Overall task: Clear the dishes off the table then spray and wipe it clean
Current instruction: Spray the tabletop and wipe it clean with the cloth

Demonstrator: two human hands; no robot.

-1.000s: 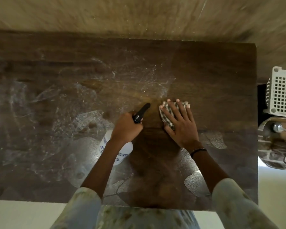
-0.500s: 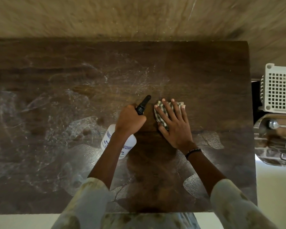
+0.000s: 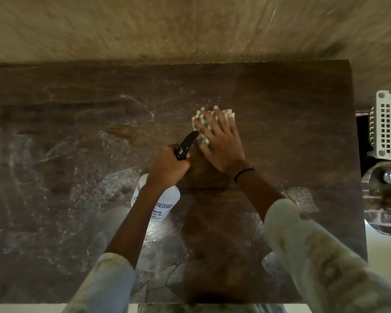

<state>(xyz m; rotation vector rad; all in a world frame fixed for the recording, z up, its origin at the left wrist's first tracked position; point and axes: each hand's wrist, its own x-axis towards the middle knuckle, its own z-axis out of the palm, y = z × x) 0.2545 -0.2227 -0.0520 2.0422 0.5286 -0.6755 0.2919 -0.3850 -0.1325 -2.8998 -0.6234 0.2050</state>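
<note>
The dark wooden table (image 3: 291,109) fills the view, with pale wet streaks over its left half. My left hand (image 3: 167,166) grips the neck of a white spray bottle (image 3: 165,204) with a black nozzle (image 3: 187,143) that points up and right. My right hand (image 3: 221,141) presses flat with spread fingers on a folded checked cloth (image 3: 200,123), on the table a little past the nozzle. No dishes show on the tabletop.
A white perforated plastic basket (image 3: 388,125) stands off the table's right edge. Below it lies a shiny metal tray or sink (image 3: 384,199) with a steel utensil. A tan floor runs beyond the table's far edge.
My right hand has pushed the cloth away from me, toward the far side of the table. My left hand with the bottle has stayed in about the same spot.
</note>
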